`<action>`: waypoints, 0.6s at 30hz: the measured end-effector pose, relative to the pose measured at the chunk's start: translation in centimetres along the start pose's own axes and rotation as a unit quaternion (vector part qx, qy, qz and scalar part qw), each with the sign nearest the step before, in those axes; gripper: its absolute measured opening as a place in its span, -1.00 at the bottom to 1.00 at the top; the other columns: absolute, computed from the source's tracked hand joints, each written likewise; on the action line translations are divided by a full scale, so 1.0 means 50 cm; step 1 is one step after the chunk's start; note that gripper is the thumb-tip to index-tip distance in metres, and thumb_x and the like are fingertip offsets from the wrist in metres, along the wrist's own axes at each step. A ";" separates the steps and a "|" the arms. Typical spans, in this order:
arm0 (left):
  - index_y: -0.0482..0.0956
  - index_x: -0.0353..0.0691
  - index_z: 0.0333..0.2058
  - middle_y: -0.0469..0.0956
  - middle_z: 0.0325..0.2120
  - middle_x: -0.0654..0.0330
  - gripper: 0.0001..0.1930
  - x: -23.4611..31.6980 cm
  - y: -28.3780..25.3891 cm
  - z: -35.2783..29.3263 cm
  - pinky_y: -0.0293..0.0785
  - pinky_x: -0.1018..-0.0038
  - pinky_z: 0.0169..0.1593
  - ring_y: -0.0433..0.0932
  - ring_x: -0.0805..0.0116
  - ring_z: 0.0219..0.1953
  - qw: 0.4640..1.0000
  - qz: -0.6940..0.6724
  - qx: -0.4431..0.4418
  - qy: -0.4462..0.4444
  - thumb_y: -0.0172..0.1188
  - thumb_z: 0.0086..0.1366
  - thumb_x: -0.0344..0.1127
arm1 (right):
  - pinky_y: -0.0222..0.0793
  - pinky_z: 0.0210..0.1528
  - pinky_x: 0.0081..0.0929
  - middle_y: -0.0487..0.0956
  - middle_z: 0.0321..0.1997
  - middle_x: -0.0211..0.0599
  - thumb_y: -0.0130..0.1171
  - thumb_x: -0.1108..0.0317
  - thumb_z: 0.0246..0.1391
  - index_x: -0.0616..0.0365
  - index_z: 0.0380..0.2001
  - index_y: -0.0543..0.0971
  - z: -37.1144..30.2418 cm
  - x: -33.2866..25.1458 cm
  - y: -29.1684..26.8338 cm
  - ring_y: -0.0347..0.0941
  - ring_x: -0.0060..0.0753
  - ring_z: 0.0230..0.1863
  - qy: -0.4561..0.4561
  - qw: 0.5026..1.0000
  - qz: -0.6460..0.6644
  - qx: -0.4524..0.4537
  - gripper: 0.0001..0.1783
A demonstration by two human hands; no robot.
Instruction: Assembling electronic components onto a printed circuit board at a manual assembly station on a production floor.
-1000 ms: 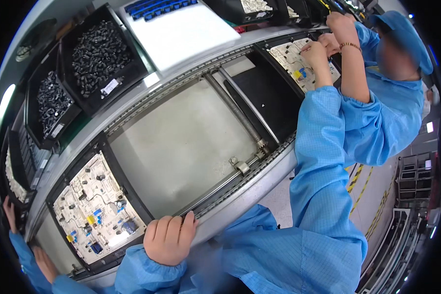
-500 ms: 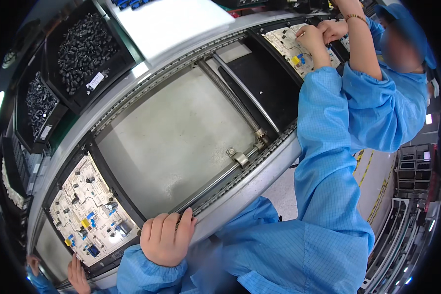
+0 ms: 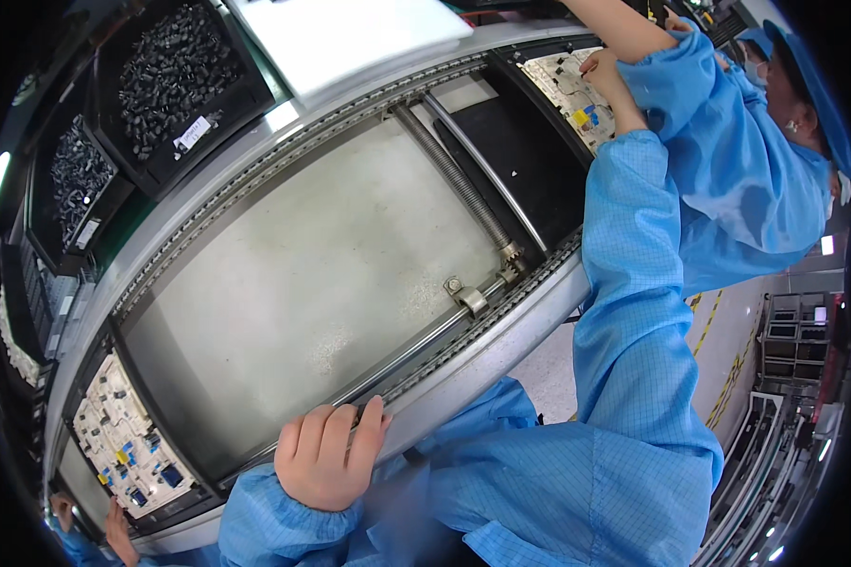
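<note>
My left hand (image 3: 327, 461) rests at the near metal rail (image 3: 507, 342) of a conveyor, palm down, its fingers lying over the edge and holding nothing. Stretched far to the upper right, my right hand (image 3: 613, 87) is at a cream circuit board (image 3: 550, 81) in a black carrier. Its fingers are pinched together at the board's surface; whatever is between them is too small to make out. Black parts and a yellow and blue component (image 3: 586, 118) stand on that board, whose right side my hand and arm partly cover.
A second populated circuit board (image 3: 102, 404) sits at the lower left, near another person's hand (image 3: 119, 531). Black bins (image 3: 182, 142) of small black parts stand beyond the far rail, beside a white sheet (image 3: 350, 42). A co-worker in blue (image 3: 738, 189) leans in at the upper right.
The lower-left board has moved farther left and down along the conveyor. The co-worker's hand has left the right board, and their arm now reaches toward the top. My hands have barely moved.
</note>
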State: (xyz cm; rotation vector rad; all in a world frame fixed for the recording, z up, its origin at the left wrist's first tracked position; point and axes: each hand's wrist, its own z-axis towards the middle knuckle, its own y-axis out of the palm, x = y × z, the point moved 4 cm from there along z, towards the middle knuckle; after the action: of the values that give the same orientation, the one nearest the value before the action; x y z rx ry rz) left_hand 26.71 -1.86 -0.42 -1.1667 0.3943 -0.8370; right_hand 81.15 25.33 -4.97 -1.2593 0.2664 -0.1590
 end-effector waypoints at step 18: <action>0.58 -0.13 -0.39 0.46 -0.54 0.29 -0.82 -0.002 -0.086 -0.090 0.25 0.49 -0.47 0.45 0.39 -0.49 0.992 -0.124 0.038 0.001 0.32 -0.04 -0.36 | 0.44 -0.29 -0.31 0.62 -0.50 -0.13 0.29 0.48 -0.20 0.14 -0.55 0.66 -0.106 -0.087 -0.102 0.57 -0.19 -0.41 0.092 0.988 -0.109 0.064 -0.95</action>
State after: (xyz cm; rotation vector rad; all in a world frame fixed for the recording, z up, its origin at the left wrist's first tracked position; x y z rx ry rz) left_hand 22.02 -5.30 1.83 -1.1589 0.2201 -1.0593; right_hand 75.61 20.10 -1.13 -1.1451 0.2717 -0.4742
